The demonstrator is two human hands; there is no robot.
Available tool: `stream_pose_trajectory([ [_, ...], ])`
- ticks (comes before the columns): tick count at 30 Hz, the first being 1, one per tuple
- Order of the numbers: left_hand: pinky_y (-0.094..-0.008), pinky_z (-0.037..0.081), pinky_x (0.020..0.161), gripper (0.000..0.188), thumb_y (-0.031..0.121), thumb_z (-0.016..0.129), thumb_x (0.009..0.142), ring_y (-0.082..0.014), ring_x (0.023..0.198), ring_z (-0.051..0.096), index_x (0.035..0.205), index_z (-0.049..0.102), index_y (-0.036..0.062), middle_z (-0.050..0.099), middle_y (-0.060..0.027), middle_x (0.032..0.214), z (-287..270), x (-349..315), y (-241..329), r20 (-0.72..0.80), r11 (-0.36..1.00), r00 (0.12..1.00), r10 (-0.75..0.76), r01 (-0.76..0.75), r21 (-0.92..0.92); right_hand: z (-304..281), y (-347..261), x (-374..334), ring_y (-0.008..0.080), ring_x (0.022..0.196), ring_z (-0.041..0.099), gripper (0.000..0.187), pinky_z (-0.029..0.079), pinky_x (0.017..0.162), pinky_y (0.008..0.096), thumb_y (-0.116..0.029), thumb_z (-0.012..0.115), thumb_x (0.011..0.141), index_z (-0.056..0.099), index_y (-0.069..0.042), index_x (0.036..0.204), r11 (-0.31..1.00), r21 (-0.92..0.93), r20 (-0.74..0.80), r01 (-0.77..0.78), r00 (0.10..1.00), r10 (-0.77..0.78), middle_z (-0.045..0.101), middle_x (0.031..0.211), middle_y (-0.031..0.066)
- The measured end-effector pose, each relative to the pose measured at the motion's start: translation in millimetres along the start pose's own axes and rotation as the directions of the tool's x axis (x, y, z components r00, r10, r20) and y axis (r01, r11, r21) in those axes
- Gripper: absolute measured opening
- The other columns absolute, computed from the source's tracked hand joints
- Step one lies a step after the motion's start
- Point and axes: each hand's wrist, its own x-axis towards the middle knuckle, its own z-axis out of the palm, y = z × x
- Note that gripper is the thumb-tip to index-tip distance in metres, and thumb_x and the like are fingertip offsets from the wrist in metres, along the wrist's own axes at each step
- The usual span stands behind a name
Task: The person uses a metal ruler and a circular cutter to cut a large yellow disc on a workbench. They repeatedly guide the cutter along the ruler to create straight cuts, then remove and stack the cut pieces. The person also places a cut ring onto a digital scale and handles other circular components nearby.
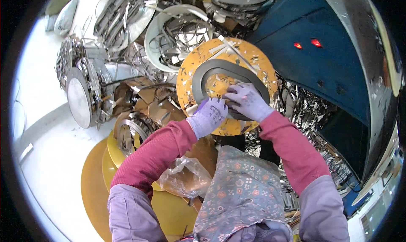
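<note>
A dark grey ring-shaped coil (pixel 220 66) lies on a round orange disc (pixel 251 49) speckled with scraps. It looks like wound strip, somewhat oval in outline. My left hand (pixel 210 115), in a pale purple glove, is closed at the coil's near left side, fingertips by the inner rim. Close beside it, my right hand (pixel 249 100), gloved alike, has its fingers bent over the near right part of the coil. The fingertips almost meet, and part of the coil under them is hidden. A pale strip (pixel 237 52) lies across the disc's far side.
Metal scrap strips (pixel 313 119) heap up at the right, below a dark blue machine panel (pixel 313 60) with two red lights. A white bucket (pixel 150 43) of scrap stands beyond the disc. Yellow discs (pixel 95 187) and a clear plastic bag (pixel 186 178) are near left.
</note>
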Motion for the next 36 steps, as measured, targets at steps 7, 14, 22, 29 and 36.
stream_pose_trajectory([
  [7, -0.042, 0.047, 0.073, 0.027, 0.022, 0.068, 0.073, -0.0326, 0.084, 0.06, 0.094, 0.062, 0.0062, 0.056, -0.014, 0.088, -132.2, -0.3, -23.9, 0.044, 0.93, 0.978, 0.202, -0.177, -0.322, -102.6, -54.7, -134.5, 0.0296, 0.109, 0.058, 0.035, 0.045, 0.094, 0.0365, -0.009, 0.066, 0.08, 0.064, -0.009, 0.114, 0.833, 0.366, -0.324, -0.414, 0.783, 0.531, 0.062, 0.114, 0.0139],
  [14, -0.0268, 0.049, 0.075, 0.04, 0.013, 0.07, 0.081, -0.0104, 0.083, 0.059, 0.114, 0.06, -0.0061, 0.066, -0.0063, 0.096, -295.2, -49.0, -12.5, 0.025, 0.239, 0.99, -0.141, 0.059, -0.969, -144.1, -128.8, -126.3, 0.0282, 0.117, 0.053, 0.04, 0.043, 0.099, 0.037, -0.013, 0.068, 0.081, 0.061, -0.008, 0.12, 0.819, 0.523, -0.338, -0.236, 0.825, 0.453, 0.059, 0.123, 0.0114],
  [22, -0.0255, 0.049, 0.078, 0.049, 0.022, 0.07, 0.082, -0.0126, 0.086, 0.061, 0.119, 0.056, -0.0066, 0.064, -0.0073, 0.101, -436.9, -190.6, 29.4, -0.138, 0.261, 0.923, -0.36, -0.043, -0.964, -230.7, -234.4, -26.7, 0.0237, 0.099, 0.062, 0.055, 0.051, 0.08, 0.0337, -0.027, 0.073, 0.08, 0.054, -0.002, 0.125, 0.653, 0.753, -0.425, 0.084, 0.82, 0.384, 0.061, 0.117, 0.0145],
  [29, -0.0251, 0.047, 0.078, 0.049, 0.023, 0.071, 0.083, -0.0105, 0.088, 0.058, 0.121, 0.056, -0.005, 0.064, -0.005, 0.102, -489.4, -248.3, 81.6, -0.271, 0.307, 0.877, -0.397, -0.152, -0.94, -259.8, -284.1, 7.7, 0.0217, 0.083, 0.065, 0.035, 0.051, 0.074, 0.0303, -0.018, 0.071, 0.082, 0.06, 0.001, 0.109, 0.626, 0.747, -0.582, 0.223, 0.674, 0.454, 0.067, 0.096, 0.0131],
  [36, -0.027, 0.049, 0.083, 0.045, 0.023, 0.068, 0.086, -0.0138, 0.095, 0.06, 0.119, 0.057, -0.0047, 0.064, -0.0074, 0.106, -439.1, -259.9, 110.8, -0.275, 0.388, 0.848, -0.452, -0.091, -0.917, -383.9, -373.7, -94.4, 0.0114, 0.078, 0.063, 0.019, 0.051, 0.073, 0.027, -0.004, 0.062, 0.086, 0.065, 0.0, 0.104, 0.427, 0.849, -0.255, 0.31, 0.949, -0.183, 0.068, 0.088, 0.0073],
])
